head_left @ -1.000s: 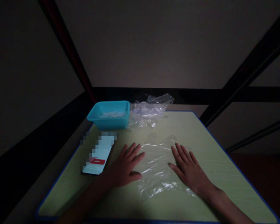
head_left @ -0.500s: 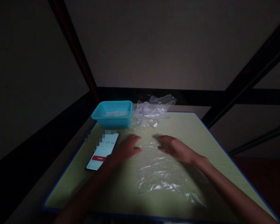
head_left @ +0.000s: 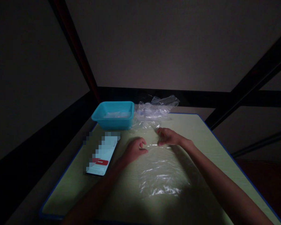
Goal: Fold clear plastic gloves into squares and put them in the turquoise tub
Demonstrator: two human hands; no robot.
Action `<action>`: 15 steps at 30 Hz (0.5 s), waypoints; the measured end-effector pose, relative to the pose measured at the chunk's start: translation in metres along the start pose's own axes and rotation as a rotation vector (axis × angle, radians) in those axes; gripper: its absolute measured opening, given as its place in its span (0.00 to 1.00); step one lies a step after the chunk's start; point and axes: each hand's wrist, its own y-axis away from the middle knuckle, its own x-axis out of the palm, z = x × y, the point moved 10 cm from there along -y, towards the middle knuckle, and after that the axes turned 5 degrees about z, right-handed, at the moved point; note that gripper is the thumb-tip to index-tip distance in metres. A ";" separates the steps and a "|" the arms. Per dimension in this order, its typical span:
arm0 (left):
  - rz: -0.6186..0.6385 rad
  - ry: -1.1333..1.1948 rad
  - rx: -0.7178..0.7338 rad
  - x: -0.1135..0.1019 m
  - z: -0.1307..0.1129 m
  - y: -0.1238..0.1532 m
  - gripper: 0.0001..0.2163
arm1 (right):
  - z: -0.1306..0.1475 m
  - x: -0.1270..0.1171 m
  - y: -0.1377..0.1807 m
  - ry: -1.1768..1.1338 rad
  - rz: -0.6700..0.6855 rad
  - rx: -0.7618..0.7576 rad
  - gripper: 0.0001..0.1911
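Note:
A clear plastic bag (head_left: 162, 175) lies spread out and wrinkled in the middle of the table, its far edge between my hands. My left hand (head_left: 134, 149) is at the bag's upper left, thumb and fingers curved and apart with a gap between them. Across from it, my right hand (head_left: 168, 137) hovers over or near the bag's upper right, its fingers bent and apart. Nothing shows between the fingers of either hand. Whether the fingertips touch the thin film is hard to make out.
A turquoise plastic basin (head_left: 114, 123) with pale plastic inside stands at the back left. Next to it is a heap of crumpled clear bags (head_left: 152, 109). A lit phone (head_left: 105, 156) lies on the left. The pale table (head_left: 196, 131) has a blue edge, with a wall behind.
My right hand has moved away from me and slightly left. My left hand has shifted a little to the right. The bag's near right corner has drawn in or fallen into shadow.

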 end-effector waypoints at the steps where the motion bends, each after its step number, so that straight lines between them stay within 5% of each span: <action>1: -0.006 0.014 0.000 0.000 0.000 0.000 0.09 | -0.005 0.000 0.000 -0.031 0.005 0.015 0.21; 5: -0.033 0.056 0.006 -0.003 -0.001 0.003 0.08 | -0.013 0.000 0.000 -0.164 0.015 0.026 0.14; 15: -0.093 0.097 0.017 -0.004 0.000 0.005 0.09 | -0.014 -0.005 0.007 -0.543 -0.159 0.008 0.19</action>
